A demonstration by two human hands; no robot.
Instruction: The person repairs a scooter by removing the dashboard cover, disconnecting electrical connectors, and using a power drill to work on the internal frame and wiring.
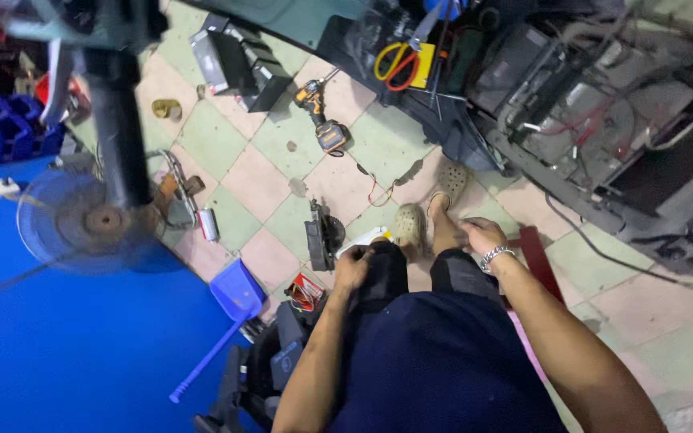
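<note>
A: Where were your hands?

B: My left hand [353, 267] rested on my left knee at frame centre, fingers curled on the dark trouser cloth, gripping no tool. My right hand [481, 235] lay loosely open on the right knee, empty.

A: And the room around them?

B: An angle grinder [322, 233] lay just left of my knee; bare checkered floor tiles [254, 172] stretched beyond it toward the cordless drill [322, 120], upper centre.

A floor of green and pink checked tiles [258, 172] carries a cordless drill [324, 120] far off, an angle grinder [322, 234] nearer, and a blue dustpan [234, 293] at near left. A fan base [82, 220] stands left on a blue mat [66, 345].
</note>
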